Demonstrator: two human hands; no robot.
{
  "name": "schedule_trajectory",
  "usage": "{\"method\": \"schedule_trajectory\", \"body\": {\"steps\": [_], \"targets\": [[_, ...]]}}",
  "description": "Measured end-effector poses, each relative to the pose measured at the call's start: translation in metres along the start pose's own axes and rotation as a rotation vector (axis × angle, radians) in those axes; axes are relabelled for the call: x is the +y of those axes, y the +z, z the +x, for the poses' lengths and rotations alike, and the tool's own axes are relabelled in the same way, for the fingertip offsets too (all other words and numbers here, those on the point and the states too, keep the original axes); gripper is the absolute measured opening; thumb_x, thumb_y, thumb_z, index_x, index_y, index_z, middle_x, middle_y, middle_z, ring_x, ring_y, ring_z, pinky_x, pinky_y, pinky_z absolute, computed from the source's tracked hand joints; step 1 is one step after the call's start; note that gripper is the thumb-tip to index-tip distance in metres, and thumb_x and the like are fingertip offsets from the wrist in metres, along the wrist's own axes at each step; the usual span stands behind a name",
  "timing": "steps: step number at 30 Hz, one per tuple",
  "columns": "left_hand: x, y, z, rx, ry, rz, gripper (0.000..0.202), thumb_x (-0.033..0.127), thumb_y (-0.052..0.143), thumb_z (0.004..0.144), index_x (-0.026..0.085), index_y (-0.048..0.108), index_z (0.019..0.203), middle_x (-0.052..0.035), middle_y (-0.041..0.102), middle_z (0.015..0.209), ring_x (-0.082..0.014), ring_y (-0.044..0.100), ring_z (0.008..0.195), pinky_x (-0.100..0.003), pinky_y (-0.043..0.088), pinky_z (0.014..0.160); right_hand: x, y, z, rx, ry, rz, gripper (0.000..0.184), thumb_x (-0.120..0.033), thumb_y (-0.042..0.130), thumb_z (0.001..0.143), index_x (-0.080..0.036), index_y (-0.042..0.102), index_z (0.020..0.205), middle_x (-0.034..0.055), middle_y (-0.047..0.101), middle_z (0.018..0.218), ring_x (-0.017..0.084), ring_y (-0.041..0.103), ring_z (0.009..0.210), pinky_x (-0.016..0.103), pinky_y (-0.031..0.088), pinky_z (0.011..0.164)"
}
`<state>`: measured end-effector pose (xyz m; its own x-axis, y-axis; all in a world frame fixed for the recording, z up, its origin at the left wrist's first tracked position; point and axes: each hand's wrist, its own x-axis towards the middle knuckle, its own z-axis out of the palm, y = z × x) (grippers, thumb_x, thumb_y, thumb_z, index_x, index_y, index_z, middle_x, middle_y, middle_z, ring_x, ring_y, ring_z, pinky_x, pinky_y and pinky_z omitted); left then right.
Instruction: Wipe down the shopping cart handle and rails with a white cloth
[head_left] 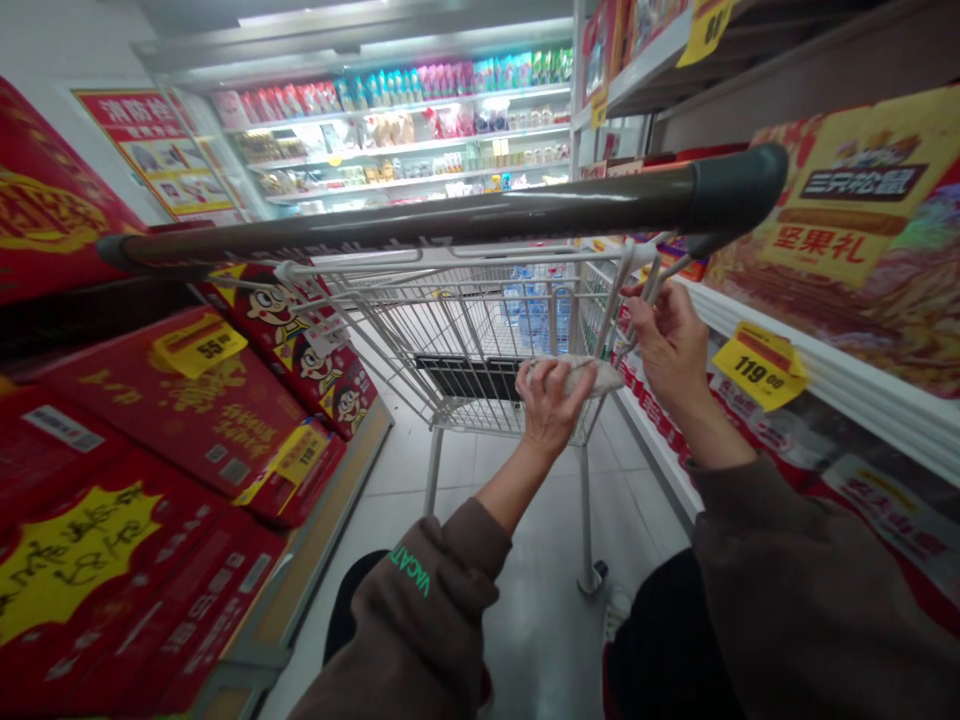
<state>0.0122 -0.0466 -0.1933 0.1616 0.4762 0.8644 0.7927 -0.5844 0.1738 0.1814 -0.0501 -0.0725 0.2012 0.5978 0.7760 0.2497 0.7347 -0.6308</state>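
Note:
A wire shopping cart (pixel 465 310) with a dark handlebar (pixel 420 215) stands right in front of me. My left hand (pixel 551 400) is closed over a whitish cloth (pixel 589 375), which it presses against the lower right of the cart's near side. Higher up and to the right, my right hand (pixel 667 335) has its fingers curled at the cart's right side wires, just under the handlebar's end. The fingertips touch or nearly touch the metal there. Whether anything small lies between them I cannot make out.
Red gift boxes (pixel 172 390) are stacked close on the left. On the right runs a shelf with a yellow price tag (pixel 760 367) and nut gift boxes (pixel 847 200). A lit refrigerated display (pixel 405 130) stands ahead. Bottled water packs (pixel 536 305) show through the cart's wires.

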Motion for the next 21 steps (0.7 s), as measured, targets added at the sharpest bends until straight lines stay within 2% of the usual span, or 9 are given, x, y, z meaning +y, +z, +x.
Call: {"method": "schedule_trajectory", "body": {"steps": [4, 8, 11, 14, 16, 18, 21], "targets": [[-0.011, 0.012, -0.007, -0.034, 0.038, 0.018, 0.041, 0.019, 0.057, 0.102, 0.047, 0.070, 0.128, -0.0063, 0.064, 0.120, -0.0259, 0.053, 0.124, -0.059, 0.024, 0.123, -0.006, 0.000, -0.001, 0.016, 0.007, 0.005, 0.040, -0.063, 0.062, 0.094, -0.028, 0.065, 0.113, 0.0033, 0.074, 0.117, 0.019, 0.071, 0.100, 0.035, 0.060, 0.082], [-0.019, 0.020, -0.026, 0.021, 0.034, 0.202, 0.044, 0.013, 0.060, 0.097, 0.044, 0.071, 0.127, -0.0081, 0.058, 0.130, -0.0300, 0.044, 0.136, -0.063, 0.024, 0.124, -0.013, -0.002, -0.001, 0.019, 0.005, -0.028, 0.039, -0.063, 0.063, 0.093, -0.027, 0.066, 0.109, 0.0042, 0.076, 0.115, 0.019, 0.071, 0.094, 0.035, 0.059, 0.080], [-0.020, 0.016, -0.037, -0.020, 0.045, 0.231, 0.048, 0.012, 0.056, 0.097, 0.042, 0.068, 0.134, -0.0102, 0.056, 0.136, -0.0308, 0.043, 0.138, -0.060, 0.029, 0.123, -0.014, -0.004, -0.001, 0.003, 0.006, -0.043, 0.038, -0.061, 0.063, 0.094, -0.028, 0.067, 0.112, 0.0056, 0.076, 0.117, 0.021, 0.071, 0.094, 0.039, 0.058, 0.082], [-0.022, 0.004, -0.045, -0.082, 0.025, 0.150, 0.055, 0.014, 0.046, 0.102, 0.035, 0.052, 0.153, -0.0148, 0.060, 0.133, -0.0291, 0.049, 0.134, -0.054, 0.035, 0.120, -0.012, -0.005, -0.001, -0.003, 0.000, -0.056, 0.036, -0.061, 0.062, 0.094, -0.029, 0.067, 0.112, 0.0061, 0.075, 0.116, 0.021, 0.070, 0.093, 0.041, 0.057, 0.082], [-0.023, -0.008, -0.045, -0.055, 0.038, 0.162, 0.059, 0.013, 0.041, 0.104, 0.026, 0.040, 0.162, -0.0168, 0.062, 0.127, -0.0282, 0.052, 0.131, -0.051, 0.039, 0.116, -0.012, -0.004, -0.002, 0.015, -0.006, -0.061, 0.037, -0.061, 0.062, 0.094, -0.029, 0.067, 0.111, 0.0060, 0.075, 0.114, 0.021, 0.069, 0.090, 0.040, 0.058, 0.080], [-0.022, -0.023, -0.039, 0.031, 0.085, 0.252, 0.061, 0.010, 0.041, 0.104, 0.022, 0.036, 0.163, -0.0153, 0.061, 0.120, -0.0272, 0.052, 0.128, -0.049, 0.042, 0.113, -0.013, -0.003, -0.002, 0.038, -0.007, -0.072, 0.038, -0.062, 0.062, 0.094, -0.027, 0.067, 0.109, 0.0058, 0.076, 0.111, 0.020, 0.068, 0.088, 0.038, 0.058, 0.077], [-0.018, -0.045, -0.016, 0.245, 0.155, 0.335, 0.057, 0.008, 0.046, 0.102, 0.027, 0.048, 0.156, -0.0114, 0.053, 0.117, -0.0260, 0.048, 0.129, -0.046, 0.045, 0.112, -0.015, -0.001, -0.002, 0.054, -0.002, -0.084, 0.039, -0.062, 0.062, 0.093, -0.026, 0.067, 0.109, 0.0053, 0.075, 0.107, 0.019, 0.067, 0.086, 0.036, 0.057, 0.074]]}}
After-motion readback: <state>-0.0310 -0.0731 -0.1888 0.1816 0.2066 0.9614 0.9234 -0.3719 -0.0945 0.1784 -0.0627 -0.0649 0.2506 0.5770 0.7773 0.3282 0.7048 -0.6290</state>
